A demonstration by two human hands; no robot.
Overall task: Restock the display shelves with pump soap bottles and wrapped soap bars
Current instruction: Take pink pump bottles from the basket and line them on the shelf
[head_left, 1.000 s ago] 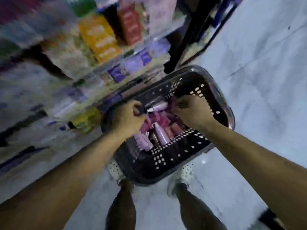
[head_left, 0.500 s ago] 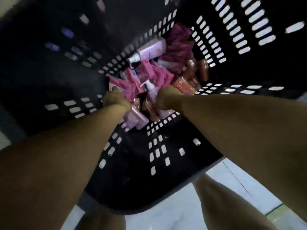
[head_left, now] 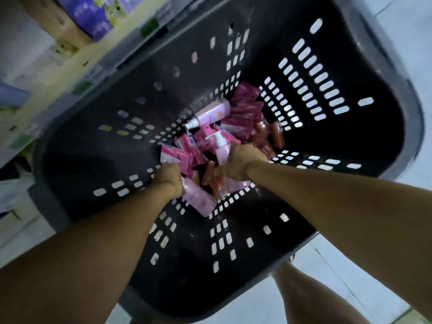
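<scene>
Both my arms reach deep into a black perforated basket (head_left: 327, 94). At its bottom lie several pink wrapped soap bars (head_left: 243, 113), orange wrapped bars (head_left: 275, 134) and pink pump soap bottles. My left hand (head_left: 169, 177) is shut on a pink wrapped soap bar (head_left: 175, 157). My right hand (head_left: 240, 164) is shut on a pink pump bottle (head_left: 221, 148) whose white pump head points up and away. Another pump bottle (head_left: 210, 113) lies on its side at the far wall. A third bottle (head_left: 198, 198) lies under my left wrist.
The display shelf edge (head_left: 70, 64) runs along the upper left with purple packs (head_left: 93, 17) on it. The basket stands on a pale tiled floor (head_left: 350, 265). My legs (head_left: 311, 298) show at the bottom right beside the basket.
My head has dropped close to the basket, so it fills the view. My right hand has closed around the upright pump bottle and my left hand has taken hold of a pink bar.
</scene>
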